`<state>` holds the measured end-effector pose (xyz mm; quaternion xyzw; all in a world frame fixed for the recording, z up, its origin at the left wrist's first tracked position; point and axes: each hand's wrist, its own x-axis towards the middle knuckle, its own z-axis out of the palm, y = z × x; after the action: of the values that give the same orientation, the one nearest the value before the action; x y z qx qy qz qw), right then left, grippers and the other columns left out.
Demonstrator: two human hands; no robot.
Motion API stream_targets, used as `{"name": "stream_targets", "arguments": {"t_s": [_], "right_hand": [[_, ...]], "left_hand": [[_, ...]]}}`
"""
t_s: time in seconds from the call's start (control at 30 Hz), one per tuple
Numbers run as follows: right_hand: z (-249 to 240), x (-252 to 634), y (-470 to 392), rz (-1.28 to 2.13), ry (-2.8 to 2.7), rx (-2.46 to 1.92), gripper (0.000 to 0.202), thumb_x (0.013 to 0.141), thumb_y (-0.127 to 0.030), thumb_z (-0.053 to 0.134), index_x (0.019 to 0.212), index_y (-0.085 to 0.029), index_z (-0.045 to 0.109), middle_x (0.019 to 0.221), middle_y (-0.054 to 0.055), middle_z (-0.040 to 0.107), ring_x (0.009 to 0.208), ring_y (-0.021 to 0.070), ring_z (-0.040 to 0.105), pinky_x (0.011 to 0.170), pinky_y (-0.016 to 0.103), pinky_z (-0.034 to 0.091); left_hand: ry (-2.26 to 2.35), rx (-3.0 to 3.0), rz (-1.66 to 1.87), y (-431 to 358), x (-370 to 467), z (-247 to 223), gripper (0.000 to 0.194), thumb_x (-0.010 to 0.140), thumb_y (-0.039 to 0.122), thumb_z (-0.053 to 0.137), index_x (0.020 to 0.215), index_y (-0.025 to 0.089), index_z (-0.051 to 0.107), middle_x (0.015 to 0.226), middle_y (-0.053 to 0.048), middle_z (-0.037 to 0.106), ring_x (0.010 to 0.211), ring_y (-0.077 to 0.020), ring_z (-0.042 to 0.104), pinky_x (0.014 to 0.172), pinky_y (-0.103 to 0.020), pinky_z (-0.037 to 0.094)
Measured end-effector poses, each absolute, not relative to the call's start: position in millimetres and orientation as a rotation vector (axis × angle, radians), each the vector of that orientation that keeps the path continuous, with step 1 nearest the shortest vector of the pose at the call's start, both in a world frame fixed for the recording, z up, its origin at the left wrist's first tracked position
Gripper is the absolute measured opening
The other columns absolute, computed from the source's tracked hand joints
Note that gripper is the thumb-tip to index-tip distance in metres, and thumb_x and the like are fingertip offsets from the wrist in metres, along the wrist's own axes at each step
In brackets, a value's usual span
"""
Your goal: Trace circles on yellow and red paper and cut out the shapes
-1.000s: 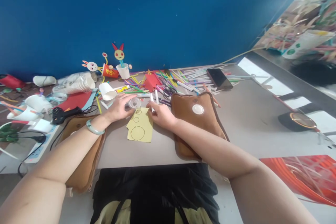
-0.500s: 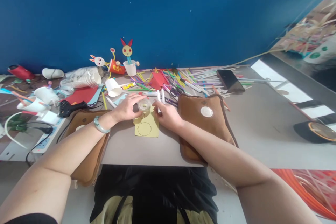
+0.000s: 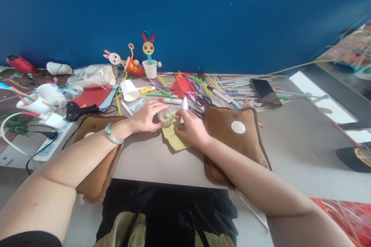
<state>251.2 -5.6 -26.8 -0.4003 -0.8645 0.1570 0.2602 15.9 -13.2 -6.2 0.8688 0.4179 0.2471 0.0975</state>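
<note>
My left hand (image 3: 148,116) curls its fingers and thumb around a small clear roll of tape (image 3: 165,116). The roll is over the upper edge of a piece of yellow paper (image 3: 177,144) with drawn circles on it. On the right side of that paper rests my right hand (image 3: 191,126), closed around a white marker (image 3: 184,107) that stands nearly upright. The marker's lower end is partly hidden by my fingers. Just beyond my hands lies another white marker (image 3: 172,101) with a red end.
Brown cushion-like pouches (image 3: 222,139) flank my forearms. Behind are scissors (image 3: 203,100), many coloured sticks (image 3: 162,85), red paper (image 3: 182,86) and a phone (image 3: 265,92). A white paper cup (image 3: 129,90), a rabbit-faced cup figure (image 3: 150,68) and a power strip (image 3: 53,144) are leftward.
The yellow paper has turned and shifted right, with its lower edge now slanted. Both hands have moved slightly right in view, still holding the tape roll and the marker. The camera view has shifted a little.
</note>
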Motion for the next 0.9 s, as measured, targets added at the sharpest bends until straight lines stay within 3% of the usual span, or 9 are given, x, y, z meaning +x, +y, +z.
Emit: {"name": "stream_targets", "arguments": {"t_s": [0.27, 0.4, 0.63, 0.9], "right_hand": [[-26.6, 250.1, -12.0, 0.715, -2.266, -1.146, 0.051, 0.071, -0.021, 0.068, 0.117, -0.024, 0.045, 0.106, 0.007, 0.068, 0.085, 0.0228, 0.067, 0.078, 0.035, 0.051], [-27.1, 250.4, -12.3, 0.780, -2.237, -1.132, 0.051, 0.070, -0.018, 0.067, 0.115, -0.023, 0.044, 0.113, 0.010, 0.067, 0.089, 0.0236, 0.068, 0.078, 0.036, 0.052], [-24.9, 251.1, -12.8, 0.812, -2.235, -1.121, 0.049, 0.071, -0.018, 0.067, 0.114, -0.023, 0.044, 0.112, 0.010, 0.066, 0.092, 0.0244, 0.067, 0.081, 0.037, 0.053], [-24.9, 251.2, -15.0, 0.795, -2.255, -1.130, 0.049, 0.073, -0.019, 0.066, 0.116, -0.023, 0.044, 0.112, 0.009, 0.066, 0.094, 0.0257, 0.067, 0.080, 0.037, 0.053]], "left_hand": [[1.226, 2.581, 0.676, -12.5, 16.1, -13.0, 0.062, 0.077, 0.030, 0.073, 0.135, 0.015, 0.055, 0.138, -0.016, 0.063, 0.128, -0.0309, 0.059, 0.111, -0.050, 0.044], [1.193, 2.543, 0.615, -14.4, 19.1, -15.4, 0.061, 0.079, 0.035, 0.072, 0.134, 0.016, 0.054, 0.138, -0.015, 0.063, 0.127, -0.0314, 0.059, 0.114, -0.051, 0.041], [1.184, 2.495, 0.558, -17.5, 22.8, -12.5, 0.050, 0.082, 0.041, 0.070, 0.124, 0.017, 0.055, 0.120, -0.012, 0.070, 0.114, -0.0297, 0.064, 0.113, -0.052, 0.039], [1.188, 2.544, 0.594, -15.6, 21.2, -20.2, 0.043, 0.083, 0.041, 0.068, 0.118, 0.019, 0.057, 0.119, -0.009, 0.070, 0.112, -0.0277, 0.066, 0.114, -0.050, 0.036]]}}
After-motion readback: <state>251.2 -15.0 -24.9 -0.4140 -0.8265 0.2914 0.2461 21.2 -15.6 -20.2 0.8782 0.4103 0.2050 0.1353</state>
